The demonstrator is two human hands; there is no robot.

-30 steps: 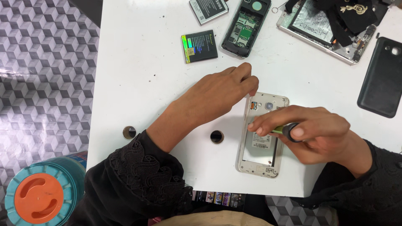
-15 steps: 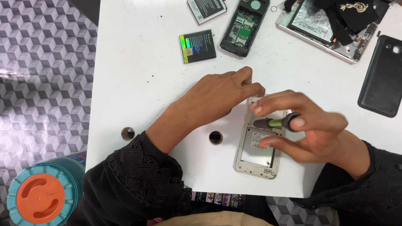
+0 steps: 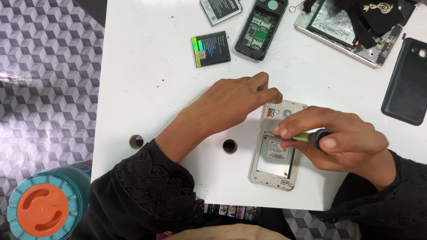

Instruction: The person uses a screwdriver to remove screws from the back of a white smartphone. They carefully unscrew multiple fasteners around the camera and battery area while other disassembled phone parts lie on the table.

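One head view looks straight down on a white table (image 3: 147, 89) standing over a floor (image 3: 44, 89) patterned in grey and white cubes; two small round holes (image 3: 230, 146) are cut into the tabletop near the front edge, and at the lower left, off the table, stands a teal container with an orange lid (image 3: 42, 213). Along the far edge lie a loose flat battery with a coloured label (image 3: 211, 48), a second pale battery (image 3: 220, 9) cut off by the frame, a dark phone with its back open (image 3: 260, 29), a silver opened device with black pieces on it (image 3: 347, 31), and at the right a black back cover (image 3: 407, 80) lying flat. Near the front edge, between both arms, lies a silver phone with its back removed (image 3: 275, 155), camera end pointing away, its battery bay exposed. The left hand (image 3: 227, 104) reaches across from a black lace sleeve, fingers curled loosely together, the fingertips pressing on the phone's top left corner. The right hand (image 3: 342, 138) hovers above the phone's upper half, fingers and thumb pinched closed around a screwdriver with a green shaft and black cap (image 3: 311, 137), its tip aimed left at the frame just under the camera; the tip itself is hidden by the fingers
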